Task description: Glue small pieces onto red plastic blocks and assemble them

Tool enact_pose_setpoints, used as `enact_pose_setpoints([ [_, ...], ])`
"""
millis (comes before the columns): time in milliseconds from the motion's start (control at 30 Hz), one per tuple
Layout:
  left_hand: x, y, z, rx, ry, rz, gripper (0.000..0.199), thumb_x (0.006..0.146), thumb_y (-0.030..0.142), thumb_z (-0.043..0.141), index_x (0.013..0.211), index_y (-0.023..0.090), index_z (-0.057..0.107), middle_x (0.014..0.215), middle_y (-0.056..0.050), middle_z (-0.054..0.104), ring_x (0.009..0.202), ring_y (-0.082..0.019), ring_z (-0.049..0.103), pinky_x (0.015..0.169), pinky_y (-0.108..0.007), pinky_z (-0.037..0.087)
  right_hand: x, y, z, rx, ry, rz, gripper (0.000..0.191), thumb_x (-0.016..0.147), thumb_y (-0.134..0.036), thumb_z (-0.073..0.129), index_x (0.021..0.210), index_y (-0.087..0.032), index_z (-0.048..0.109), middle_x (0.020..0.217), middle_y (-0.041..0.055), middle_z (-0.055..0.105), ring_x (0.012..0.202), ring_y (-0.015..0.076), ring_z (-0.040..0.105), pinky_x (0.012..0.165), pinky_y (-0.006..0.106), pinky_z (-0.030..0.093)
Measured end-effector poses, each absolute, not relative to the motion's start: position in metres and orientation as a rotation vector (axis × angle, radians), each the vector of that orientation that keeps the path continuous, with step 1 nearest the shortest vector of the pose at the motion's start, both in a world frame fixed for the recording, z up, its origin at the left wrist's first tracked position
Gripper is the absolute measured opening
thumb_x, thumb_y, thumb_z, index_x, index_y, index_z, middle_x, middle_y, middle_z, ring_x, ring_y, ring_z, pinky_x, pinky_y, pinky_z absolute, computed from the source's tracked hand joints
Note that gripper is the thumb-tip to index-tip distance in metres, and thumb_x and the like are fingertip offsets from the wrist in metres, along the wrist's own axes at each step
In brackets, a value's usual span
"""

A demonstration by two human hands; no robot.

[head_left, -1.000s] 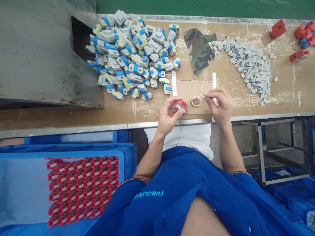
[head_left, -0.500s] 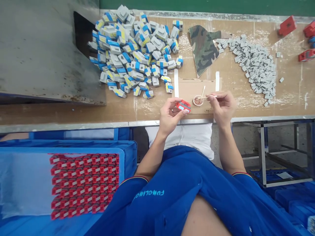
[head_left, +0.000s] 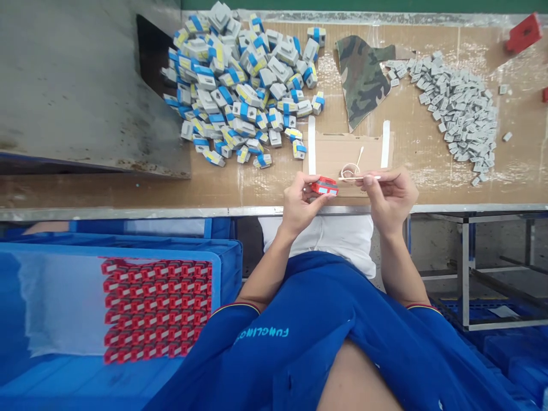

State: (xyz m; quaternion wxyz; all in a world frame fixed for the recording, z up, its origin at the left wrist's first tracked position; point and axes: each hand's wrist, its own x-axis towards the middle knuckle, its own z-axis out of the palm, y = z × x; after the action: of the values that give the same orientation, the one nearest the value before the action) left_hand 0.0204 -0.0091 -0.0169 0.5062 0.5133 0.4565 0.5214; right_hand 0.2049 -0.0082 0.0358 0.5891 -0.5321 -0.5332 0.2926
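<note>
Hands: both are up over the near edge of the worktop (head_left: 240,191), close together and holding things, seen in the head view.
Left hand (head_left: 302,204): curled narrow around a red block (head_left: 324,186), thumb and fingers on its sides.
Right hand (head_left: 389,200): thumb and fingertips (head_left: 367,180) pinched narrow on a cotton swab (head_left: 357,178), its tip just beside the red block, apparently not touching it.
Red block: in the left hand, above the worktop's near edge, at lower middle of the frame.
Just ahead of the hands: a cardboard sheet (head_left: 329,154) between two white strips (head_left: 311,145), with a small round dish (head_left: 350,169) holding a second swab.
Upper left of the frame: a big heap of blue-and-grey blocks (head_left: 244,85) at the foot of a metal chute (head_left: 77,85).
Upper right of the frame: a camouflage cloth (head_left: 363,80) and a pile of small grey pieces (head_left: 460,114).
Lower left of the frame: rows of red-and-white pieces (head_left: 156,311) in a blue crate (head_left: 128,244).
Done and left: the crate's rows stand filled as far as they show; the heap and the grey pile remain large.
</note>
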Motion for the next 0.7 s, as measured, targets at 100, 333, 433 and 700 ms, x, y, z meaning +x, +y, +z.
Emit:
enact_pose_setpoints([
  [100, 0.021, -0.011, -0.017, 1.259, 1.106, 1.261, 0.051, 0.079, 0.047, 0.089, 0.11, 0.019, 0.06, 0.103, -0.006, 0.079, 0.09, -0.018, 0.082, 0.077, -0.025, 0.068, 0.198, -0.014, 0.034, -1.211, -1.361, 0.658, 0.012, 0.097, -0.036, 0.075, 0.095, -0.027, 0.067, 0.093, -0.0003, 0.082, 0.087, 0.019, 0.081, 0.075, 0.032, 0.066],
  [333, 0.021, -0.01, -0.015, 1.28, 1.115, 1.243, 0.052, 0.08, 0.051, 0.087, 0.11, 0.018, 0.06, 0.103, -0.008, 0.079, 0.089, -0.019, 0.082, 0.077, -0.026, 0.068, 0.191, -0.012, 0.032, -1.192, -1.474, 0.59, 0.009, 0.097, -0.031, 0.073, 0.093, -0.026, 0.067, 0.092, 0.0019, 0.083, 0.089, 0.0212, 0.082, 0.079, 0.035, 0.067],
  [433, 0.021, -0.009, -0.015, 1.3, 1.112, 1.258, 0.051, 0.081, 0.052, 0.086, 0.11, 0.018, 0.06, 0.103, -0.007, 0.079, 0.088, -0.018, 0.082, 0.076, -0.025, 0.068, 0.189, -0.011, 0.034, -1.206, -1.516, 0.51, 0.014, 0.098, -0.037, 0.072, 0.091, -0.026, 0.067, 0.089, 0.0015, 0.082, 0.087, 0.0217, 0.082, 0.077, 0.036, 0.067],
  [700, 0.022, -0.009, -0.013, 1.279, 1.126, 1.242, 0.052, 0.08, 0.053, 0.086, 0.11, 0.019, 0.061, 0.106, -0.008, 0.079, 0.088, -0.018, 0.082, 0.077, -0.027, 0.068, 0.19, -0.012, 0.038, -1.28, -1.621, 0.415, 0.015, 0.099, -0.041, 0.069, 0.089, -0.03, 0.067, 0.088, 0.0003, 0.082, 0.088, 0.023, 0.081, 0.077, 0.039, 0.068],
])
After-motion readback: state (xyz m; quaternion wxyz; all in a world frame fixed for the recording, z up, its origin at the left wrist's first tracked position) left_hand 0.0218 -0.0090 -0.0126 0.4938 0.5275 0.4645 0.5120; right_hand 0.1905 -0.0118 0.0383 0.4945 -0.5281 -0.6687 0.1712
